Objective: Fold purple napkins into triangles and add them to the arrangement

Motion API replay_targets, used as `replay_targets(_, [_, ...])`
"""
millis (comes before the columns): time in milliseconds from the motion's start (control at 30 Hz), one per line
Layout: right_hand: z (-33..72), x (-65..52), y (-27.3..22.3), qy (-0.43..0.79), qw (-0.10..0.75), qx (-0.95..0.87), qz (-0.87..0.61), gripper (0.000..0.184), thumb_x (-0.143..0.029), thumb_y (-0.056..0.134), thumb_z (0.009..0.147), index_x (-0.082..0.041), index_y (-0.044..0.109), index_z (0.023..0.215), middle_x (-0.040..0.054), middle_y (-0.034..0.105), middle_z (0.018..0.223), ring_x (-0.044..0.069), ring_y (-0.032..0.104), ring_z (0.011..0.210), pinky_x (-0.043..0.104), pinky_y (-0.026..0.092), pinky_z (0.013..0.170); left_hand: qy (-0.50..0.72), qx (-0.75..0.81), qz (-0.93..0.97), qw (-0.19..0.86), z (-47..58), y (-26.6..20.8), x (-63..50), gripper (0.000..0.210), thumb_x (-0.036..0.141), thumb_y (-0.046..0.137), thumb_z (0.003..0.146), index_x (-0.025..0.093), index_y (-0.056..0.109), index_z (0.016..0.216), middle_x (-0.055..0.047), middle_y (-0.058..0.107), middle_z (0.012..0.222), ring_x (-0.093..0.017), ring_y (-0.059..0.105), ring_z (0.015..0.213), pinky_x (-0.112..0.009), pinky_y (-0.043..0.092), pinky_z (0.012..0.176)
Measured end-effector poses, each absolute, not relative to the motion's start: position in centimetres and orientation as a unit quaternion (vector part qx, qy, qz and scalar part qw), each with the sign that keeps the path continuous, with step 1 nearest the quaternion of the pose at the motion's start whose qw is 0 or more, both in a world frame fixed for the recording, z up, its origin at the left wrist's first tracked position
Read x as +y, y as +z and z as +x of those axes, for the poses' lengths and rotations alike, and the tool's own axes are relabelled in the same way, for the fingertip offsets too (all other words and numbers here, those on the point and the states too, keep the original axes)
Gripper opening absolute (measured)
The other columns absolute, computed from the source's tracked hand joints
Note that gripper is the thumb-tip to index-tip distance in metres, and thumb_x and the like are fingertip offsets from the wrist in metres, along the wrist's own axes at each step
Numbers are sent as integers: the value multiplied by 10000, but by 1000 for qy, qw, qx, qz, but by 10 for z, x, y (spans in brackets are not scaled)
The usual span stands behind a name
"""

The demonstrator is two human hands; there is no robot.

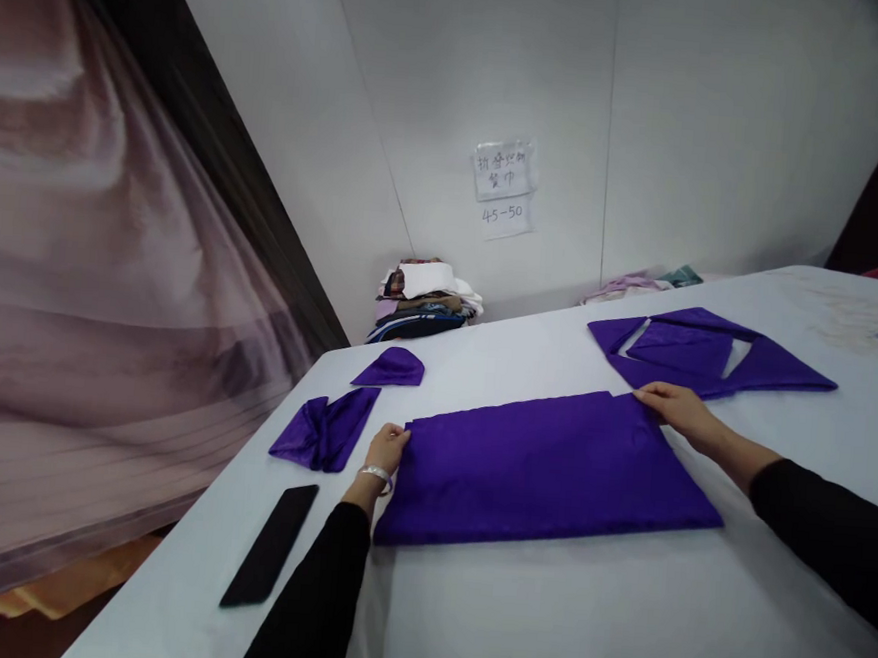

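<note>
At far left, a pinkish draped fabric point(114, 246) hangs beside the left edge of a white tabletop point(539, 617). Just inside that edge lies a flat black rectangular object point(271, 546). Beyond it, toward the far left corner, is a purple cloth with a crossed fold point(347, 433), and nearer that corner a small dome-shaped purple cloth point(391, 368).

Next comes the person's left hand point(387, 449), a silvery bracelet point(377, 477) at the wrist and a black sleeve below. Its thumb and fingers pinch the far left corner of a large purple cloth point(534, 471), which lies spread in a broad rectangle across the middle of the tabletop, short of the near edge.

Past the far edge sits a stack of folded textiles point(426, 303); above, handwritten paper notes point(504, 171) on the pale wall point(694, 116) include "45-50". Farther right along that edge is a pale pile of fabric point(629, 285).

The right hand point(678, 411), also black-sleeved, pinches the large cloth near its far right corner. Just beyond, toward the far edge, another folded purple cloth point(774, 368) lies flat, white showing through two gaps.
</note>
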State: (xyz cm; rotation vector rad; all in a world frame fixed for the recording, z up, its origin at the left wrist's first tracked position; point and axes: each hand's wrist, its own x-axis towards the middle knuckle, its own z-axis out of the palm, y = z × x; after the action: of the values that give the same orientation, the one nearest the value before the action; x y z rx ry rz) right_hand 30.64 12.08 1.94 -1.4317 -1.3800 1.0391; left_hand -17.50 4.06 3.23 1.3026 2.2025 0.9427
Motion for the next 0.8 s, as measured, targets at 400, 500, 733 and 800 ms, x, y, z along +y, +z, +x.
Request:
replay_targets(400, [297, 168, -12, 209, 346, -673, -619, 272, -417, 467, 723, -194, 624, 707, 37, 661, 700, 202, 590, 673, 286, 411, 602, 248, 844, 469, 78, -167, 15, 64, 84, 278, 435, 833, 222, 495, 812, -10, 617, 687, -172, 595, 695, -248, 395, 624])
replay_targets(500, [297, 169, -16, 167, 310, -700, -622, 269, -407, 444, 754, -199, 614, 754, 41, 668, 746, 205, 596, 707, 285, 403, 614, 217, 853, 471, 63, -162, 15, 64, 106, 296, 424, 847, 228, 505, 860, -34, 636, 717, -205, 608, 710, -278, 386, 621])
replay_targets(733, [294, 166, -16, 93, 234, -723, -643, 316, -459, 432, 773, -204, 598, 857, 46, 654, 760, 217, 590, 705, 297, 392, 602, 200, 857, 472, 49, -160, 17, 64, 136, 317, 463, 831, 212, 524, 893, -80, 645, 910, -227, 609, 837, -304, 402, 668])
replay_targets(800, [295, 161, -11, 107, 247, -720, -639, 366, -472, 451, 753, -194, 587, 948, 52, 655, 789, 218, 591, 704, 307, 411, 621, 214, 853, 472, 54, -165, 17, 59, 177, 337, 475, 828, 197, 525, 922, -84, 640, 934, -215, 606, 851, -295, 412, 681])
